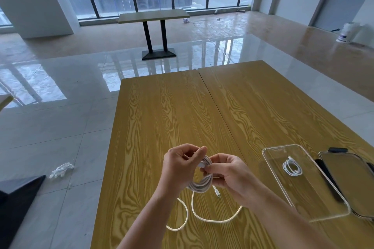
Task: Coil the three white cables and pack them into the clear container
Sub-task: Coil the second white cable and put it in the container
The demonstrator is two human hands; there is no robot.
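Note:
A white cable (pixel 202 184) is held as a coil of several loops above the wooden table (pixel 162 107). My left hand (pixel 180 166) grips the coil's left side, fingers closed on it. My right hand (pixel 228 174) pinches the cable at the coil's top right. A plug end dangles below the coil, and loose cable trails on the table beneath my wrists. The clear container (pixel 315 204) lies to the right, with one small coiled white cable (pixel 292 168) inside it. A third cable cannot be told apart.
The container's lid (pixel 348 180), with dark clips, lies right of the container at the table's edge. A seam joins two tabletops. White scraps (pixel 60 171) lie on the tiled floor at left, near a dark object (pixel 16 204). Another table (pixel 153 16) stands far back.

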